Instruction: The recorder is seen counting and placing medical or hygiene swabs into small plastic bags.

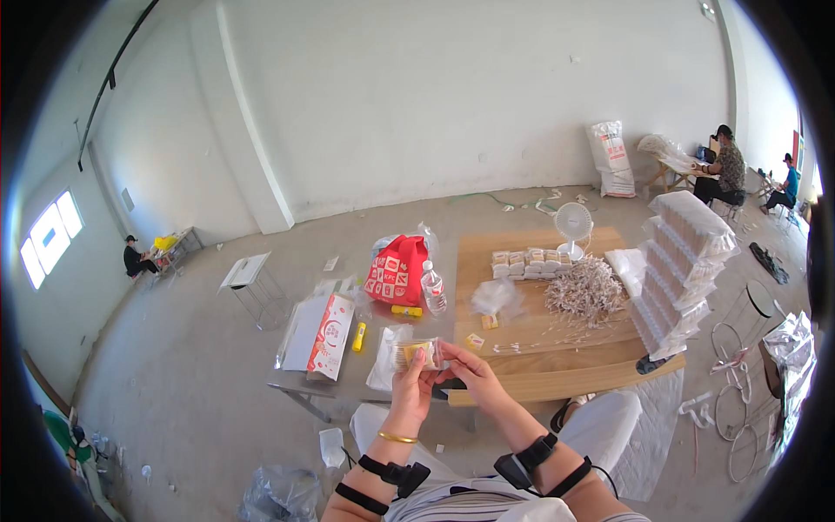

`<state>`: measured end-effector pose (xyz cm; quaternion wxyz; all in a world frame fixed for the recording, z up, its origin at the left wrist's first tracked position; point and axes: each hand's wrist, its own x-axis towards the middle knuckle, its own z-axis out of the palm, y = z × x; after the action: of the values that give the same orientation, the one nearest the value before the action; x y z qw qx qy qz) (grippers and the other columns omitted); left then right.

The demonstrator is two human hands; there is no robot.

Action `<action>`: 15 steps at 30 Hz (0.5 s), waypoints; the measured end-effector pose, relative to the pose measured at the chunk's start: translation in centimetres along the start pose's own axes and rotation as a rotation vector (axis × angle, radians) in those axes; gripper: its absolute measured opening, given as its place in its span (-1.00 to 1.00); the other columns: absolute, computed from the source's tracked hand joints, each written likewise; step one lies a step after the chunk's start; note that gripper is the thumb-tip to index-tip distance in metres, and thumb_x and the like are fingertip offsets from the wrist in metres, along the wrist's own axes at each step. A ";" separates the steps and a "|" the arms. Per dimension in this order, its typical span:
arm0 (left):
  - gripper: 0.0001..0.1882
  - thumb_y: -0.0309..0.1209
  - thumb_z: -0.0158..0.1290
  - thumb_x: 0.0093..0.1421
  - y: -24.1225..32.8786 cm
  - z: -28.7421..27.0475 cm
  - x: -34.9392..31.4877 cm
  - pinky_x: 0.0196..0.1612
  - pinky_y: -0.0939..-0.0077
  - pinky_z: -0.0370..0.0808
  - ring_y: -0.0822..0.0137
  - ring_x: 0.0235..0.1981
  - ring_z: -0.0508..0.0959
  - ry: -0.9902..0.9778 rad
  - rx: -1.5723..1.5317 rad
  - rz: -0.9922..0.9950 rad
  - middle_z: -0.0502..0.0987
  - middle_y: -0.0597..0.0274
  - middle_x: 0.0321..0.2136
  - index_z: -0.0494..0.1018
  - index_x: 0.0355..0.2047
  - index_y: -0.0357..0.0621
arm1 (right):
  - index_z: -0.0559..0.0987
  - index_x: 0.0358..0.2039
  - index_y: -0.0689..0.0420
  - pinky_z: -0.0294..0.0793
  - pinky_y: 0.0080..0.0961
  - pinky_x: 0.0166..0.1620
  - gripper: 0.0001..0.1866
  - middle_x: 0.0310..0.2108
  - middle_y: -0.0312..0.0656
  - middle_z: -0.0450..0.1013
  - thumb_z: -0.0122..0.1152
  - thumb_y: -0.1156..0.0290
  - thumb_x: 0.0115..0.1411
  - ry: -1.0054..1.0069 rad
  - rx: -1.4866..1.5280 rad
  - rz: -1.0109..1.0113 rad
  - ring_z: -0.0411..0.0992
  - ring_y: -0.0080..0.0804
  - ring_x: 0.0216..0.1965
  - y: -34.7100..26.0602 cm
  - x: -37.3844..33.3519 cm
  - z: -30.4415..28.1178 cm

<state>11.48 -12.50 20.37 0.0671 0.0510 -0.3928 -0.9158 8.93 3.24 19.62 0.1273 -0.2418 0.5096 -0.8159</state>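
Note:
Both hands hold a small clear packet of cotton swabs (416, 353) with a yellow card in it, above the near edge of the table. My left hand (412, 387) grips its body from below. At the packet's right end, the fingers of my right hand (475, 376) are closed on the plastic. Just beyond lie a yellow card (474, 341) and some loose clear bags (498, 298). A heap of loose cotton swabs (584, 291) covers part of the wooden tabletop (522, 348), with a row of filled packets (529, 264) behind it.
A tall stack of packed swabs (678, 270) stands at the right, near a white fan (573, 224). Left are a red bag (397, 271), a water bottle (432, 289), a yellow tube (358, 337) and a red-and-white box (331, 337). Other people sit working farther off.

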 end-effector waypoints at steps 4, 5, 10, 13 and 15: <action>-0.65 -0.28 0.23 0.35 -0.2 1.3 -0.7 0.04 0.39 0.62 0.34 -0.05 0.67 -0.024 0.097 0.034 0.64 0.26 -0.04 0.47 0.08 -0.04 | 0.39 0.38 0.16 0.48 -0.54 0.03 -0.51 0.01 -0.28 0.50 -0.04 0.57 0.46 0.020 -0.117 -0.052 0.48 -0.52 -0.19 -0.3 -0.7 -0.7; -0.65 -0.28 0.24 0.35 -0.2 1.7 -0.9 0.04 0.39 0.61 0.34 -0.05 0.67 -0.025 0.119 0.044 0.64 0.27 -0.04 0.47 0.08 -0.04 | 0.40 0.38 0.16 0.47 -0.55 0.01 -0.52 -0.03 -0.29 0.49 -0.03 0.57 0.46 0.031 -0.175 -0.066 0.47 -0.53 -0.21 -0.5 -0.7 -0.7; -0.63 -0.29 0.26 0.33 0.3 2.3 -1.6 0.08 0.40 0.60 0.35 -0.04 0.66 -0.020 0.086 0.044 0.63 0.28 -0.03 0.47 0.09 -0.03 | 0.46 0.30 0.17 0.44 -0.61 -0.06 -0.58 -0.15 -0.35 0.47 0.03 0.54 0.46 0.062 -0.201 -0.114 0.42 -0.58 -0.26 -2.1 -1.5 0.6; -0.60 -0.31 0.27 0.32 1.0 2.3 -1.3 0.09 0.41 0.59 0.35 -0.01 0.65 -0.041 -0.030 0.036 0.63 0.28 -0.01 0.46 0.11 -0.04 | 0.54 0.18 0.17 0.44 -0.65 -0.16 -0.66 -0.17 -0.36 0.47 0.09 0.56 0.42 0.085 -0.176 -0.118 0.40 -0.65 -0.30 -2.9 -2.1 1.1; -0.59 -0.32 0.28 0.32 1.2 2.2 -1.3 0.09 0.41 0.59 0.35 0.00 0.65 -0.048 -0.074 0.017 0.63 0.28 -0.01 0.45 0.12 -0.04 | 0.58 0.09 0.17 0.43 -0.66 -0.24 -0.72 -0.20 -0.38 0.49 0.15 0.56 0.39 0.109 -0.224 -0.101 0.38 -0.70 -0.35 -3.2 -2.4 1.4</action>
<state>12.59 -11.57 22.79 0.0673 0.0234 -0.3605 -0.9300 11.76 4.69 22.34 0.0305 -0.2352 0.5909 -0.7711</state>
